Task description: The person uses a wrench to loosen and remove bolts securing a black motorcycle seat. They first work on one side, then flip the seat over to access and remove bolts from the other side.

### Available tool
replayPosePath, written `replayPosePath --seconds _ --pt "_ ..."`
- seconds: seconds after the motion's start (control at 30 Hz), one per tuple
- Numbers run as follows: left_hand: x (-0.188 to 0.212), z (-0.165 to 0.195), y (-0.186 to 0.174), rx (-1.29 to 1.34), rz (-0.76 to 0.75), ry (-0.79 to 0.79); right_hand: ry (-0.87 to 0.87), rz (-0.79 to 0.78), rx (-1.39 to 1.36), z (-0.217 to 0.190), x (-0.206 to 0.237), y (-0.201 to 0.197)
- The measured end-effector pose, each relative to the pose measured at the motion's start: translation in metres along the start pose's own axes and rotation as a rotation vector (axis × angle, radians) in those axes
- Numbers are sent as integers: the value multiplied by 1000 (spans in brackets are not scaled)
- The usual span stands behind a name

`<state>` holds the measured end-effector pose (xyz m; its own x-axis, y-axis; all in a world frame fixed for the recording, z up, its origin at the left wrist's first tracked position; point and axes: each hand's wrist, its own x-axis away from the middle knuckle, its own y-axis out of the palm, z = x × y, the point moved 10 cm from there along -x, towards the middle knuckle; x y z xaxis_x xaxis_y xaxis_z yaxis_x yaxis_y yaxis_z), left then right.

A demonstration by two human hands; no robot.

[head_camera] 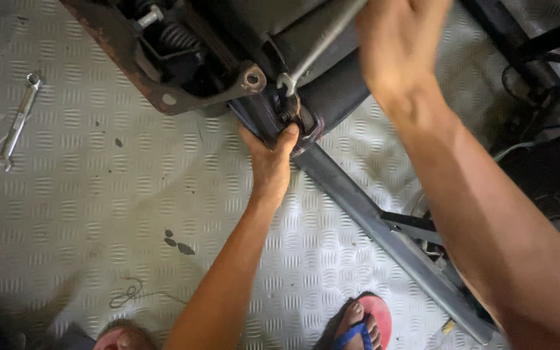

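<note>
- A silver combination spanner [15, 123] is lying at the far left on the grey chequer-plate metal floor [98, 214], well apart from both hands.
- A thin tangled bit of wire [131, 295] is lying on the floor lower down, near the person's left arm.
- A rusty brown steel bracket [163, 78] with a round hole is sitting at the top, with a dark coil spring [176, 37] behind it.
- The left hand [270, 162] is reaching up under the dark painted metal frame [332, 97], its grip closing around the frame's lower corner, fingers hidden behind it.
- A long silver spanner [315, 52] is running up and right, its open end sitting on a dark bolt [289, 107] just above the left thumb.
- The right hand [396, 45] is sitting over the spanner's upper end; blurred, so I cannot tell how its grip stands.
- A grey steel bar [384, 233] is slanting down to the right.
- A red sandal with blue straps [361, 324] is showing at the bottom.
</note>
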<state>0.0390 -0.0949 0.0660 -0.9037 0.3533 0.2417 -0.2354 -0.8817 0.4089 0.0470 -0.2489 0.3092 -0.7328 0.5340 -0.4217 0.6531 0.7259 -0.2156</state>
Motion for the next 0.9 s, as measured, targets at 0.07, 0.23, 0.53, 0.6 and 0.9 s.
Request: replayPosePath --seconds 0.07,0.23,0.53,0.6,0.9 --pt "0 0 1 50 -33 1 -93 -44 53 -8 15 -13" --pt "1 -16 4 253 -71 -132 -178 -150 221 -6 72 -22" --pt "-5 -8 -5 45 39 11 -158 -121 169 18 119 -45" --pt "-4 -1 -4 30 42 70 -138 -105 130 27 125 -51" --pt "-1 -1 -1 162 32 77 -82 -119 100 35 125 -47"
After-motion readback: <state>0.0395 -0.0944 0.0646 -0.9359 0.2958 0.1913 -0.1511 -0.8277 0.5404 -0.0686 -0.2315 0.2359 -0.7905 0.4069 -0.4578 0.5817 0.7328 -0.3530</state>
